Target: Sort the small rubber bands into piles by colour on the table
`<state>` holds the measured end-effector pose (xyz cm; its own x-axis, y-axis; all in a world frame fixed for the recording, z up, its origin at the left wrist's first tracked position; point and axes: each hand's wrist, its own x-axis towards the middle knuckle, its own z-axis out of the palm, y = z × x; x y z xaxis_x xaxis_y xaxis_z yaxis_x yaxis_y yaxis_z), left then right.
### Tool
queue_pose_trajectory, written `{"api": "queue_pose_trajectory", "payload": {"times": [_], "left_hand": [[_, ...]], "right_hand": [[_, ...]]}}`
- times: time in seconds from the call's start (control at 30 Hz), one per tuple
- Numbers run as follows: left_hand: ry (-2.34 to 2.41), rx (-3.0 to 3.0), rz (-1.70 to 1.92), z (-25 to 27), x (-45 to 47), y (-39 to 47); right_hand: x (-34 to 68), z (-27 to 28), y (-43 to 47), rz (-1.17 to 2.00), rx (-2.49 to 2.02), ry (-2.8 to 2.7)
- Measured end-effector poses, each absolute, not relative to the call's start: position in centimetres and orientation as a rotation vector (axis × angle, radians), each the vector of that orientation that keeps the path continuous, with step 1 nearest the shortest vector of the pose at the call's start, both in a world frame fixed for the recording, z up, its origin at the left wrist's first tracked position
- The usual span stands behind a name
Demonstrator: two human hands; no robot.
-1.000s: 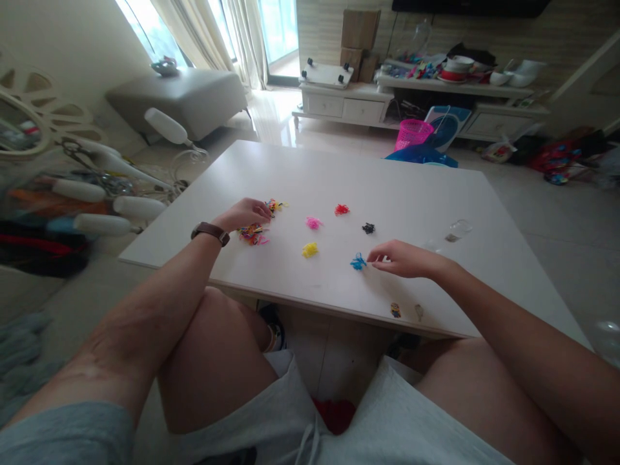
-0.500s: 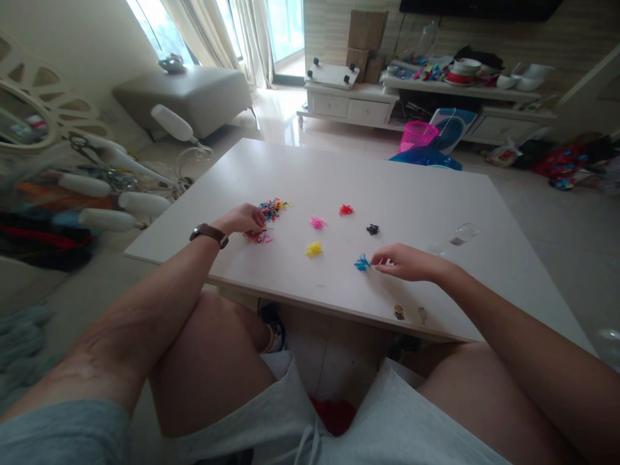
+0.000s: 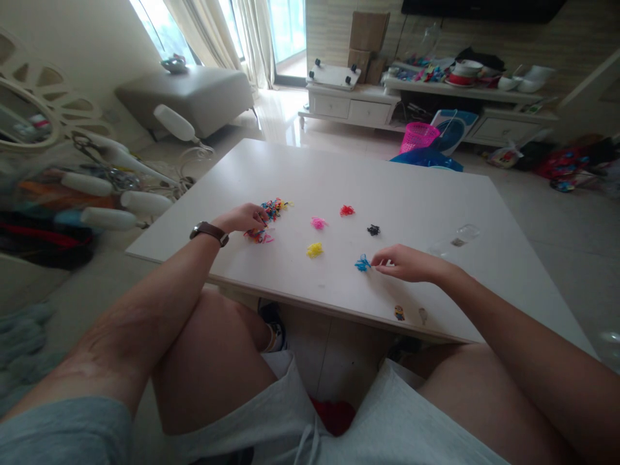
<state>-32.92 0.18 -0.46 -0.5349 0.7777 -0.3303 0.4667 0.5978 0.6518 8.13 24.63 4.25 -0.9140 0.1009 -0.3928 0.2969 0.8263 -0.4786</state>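
Note:
My left hand (image 3: 248, 218), a brown-strapped watch on its wrist, reaches into a mixed pile of small coloured rubber bands (image 3: 274, 208). Its fingers are bent together among the bands; what they grip is too small to make out. Fingertips of my right hand (image 3: 394, 262) are pinched at the edge of a blue rubber band pile (image 3: 361, 263); anything between them cannot be made out. Between the hands lie separate piles of pink rubber bands (image 3: 318, 223), yellow rubber bands (image 3: 314, 250), red rubber bands (image 3: 347, 210) and black rubber bands (image 3: 373, 230).
The piles lie on a white table (image 3: 416, 194). Near its front edge are a small yellow-and-blue cartoon figure (image 3: 399, 313) and a small pale item (image 3: 422, 316). A clear plastic container (image 3: 467, 234) lies on the right. A pink basket (image 3: 419, 137) stands beyond the table.
Both hands stay almost in place; the left fingers have shifted slightly within the mixed pile. The whole view has moved a little.

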Motion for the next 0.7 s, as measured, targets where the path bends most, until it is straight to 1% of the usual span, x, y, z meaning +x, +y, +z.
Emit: {"api": "queue_pose_trajectory", "payload": {"times": [0.5,0.7], "left_hand": [[2.235,1.024,0.604,-0.47,-32.79,0.43],[2.25,1.053,0.528,-0.81,-32.79,0.81]], "right_hand": [[8.15,4.39,24.4,-0.781,0.313,2.633],[8.14,4.34,24.39,-0.779,0.32,2.618]]}}
